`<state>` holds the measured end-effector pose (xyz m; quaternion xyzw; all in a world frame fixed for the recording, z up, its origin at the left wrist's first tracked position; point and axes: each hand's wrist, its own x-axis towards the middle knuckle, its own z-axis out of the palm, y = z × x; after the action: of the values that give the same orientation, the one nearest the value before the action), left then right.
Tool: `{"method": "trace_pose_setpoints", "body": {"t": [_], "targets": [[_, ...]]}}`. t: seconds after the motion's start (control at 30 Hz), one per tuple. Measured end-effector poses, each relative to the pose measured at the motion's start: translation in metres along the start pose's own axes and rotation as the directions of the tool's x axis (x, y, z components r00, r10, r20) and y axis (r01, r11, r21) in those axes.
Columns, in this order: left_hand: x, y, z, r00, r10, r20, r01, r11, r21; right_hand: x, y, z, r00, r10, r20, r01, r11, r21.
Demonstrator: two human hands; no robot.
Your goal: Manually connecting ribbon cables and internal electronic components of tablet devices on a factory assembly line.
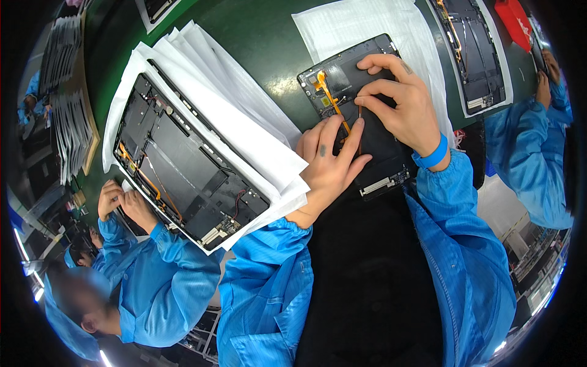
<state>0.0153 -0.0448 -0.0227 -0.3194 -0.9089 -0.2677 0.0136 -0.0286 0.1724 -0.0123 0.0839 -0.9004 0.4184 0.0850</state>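
A black tablet back housing (381, 137) lies in front of me, with an orange flex cable (329, 90) along its left part. My right hand (397, 98) is over the housing, with thumb and index finger pinched on a thin dark, brownish strand (360, 112). Whether that strand is a wire or a slim tool is too small to tell. My left hand (330, 156) rests on the left side of the housing, fingers apart and pressing near the orange cable and the strand's lower part. Its palm hides part of the housing's edge.
At left, another tablet housing (183, 165) lies on a stack of white foam sleeves (229, 92). A further housing (469, 55) lies on foam at right, near a red bin (513, 23). Co-workers in blue (165, 275) sit close on both sides. The table (257, 37) is green.
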Motion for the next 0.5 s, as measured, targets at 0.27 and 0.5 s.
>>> {"method": "trace_pose_setpoints", "body": {"t": [0.27, 0.5], "targets": [[0.005, 0.005, -0.001, 0.999, -0.042, -0.004, 0.042, 0.999, 0.019, 0.001, 0.000, 0.000, 1.000, 0.000, 0.000, 0.000, 1.000, 0.005], [0.012, 0.003, 0.001, 0.995, -0.101, -0.020, 0.100, 0.995, -0.019, 0.002, 0.002, -0.001, 1.000, 0.012, -0.014, -0.012, 0.999, 0.040]]}}
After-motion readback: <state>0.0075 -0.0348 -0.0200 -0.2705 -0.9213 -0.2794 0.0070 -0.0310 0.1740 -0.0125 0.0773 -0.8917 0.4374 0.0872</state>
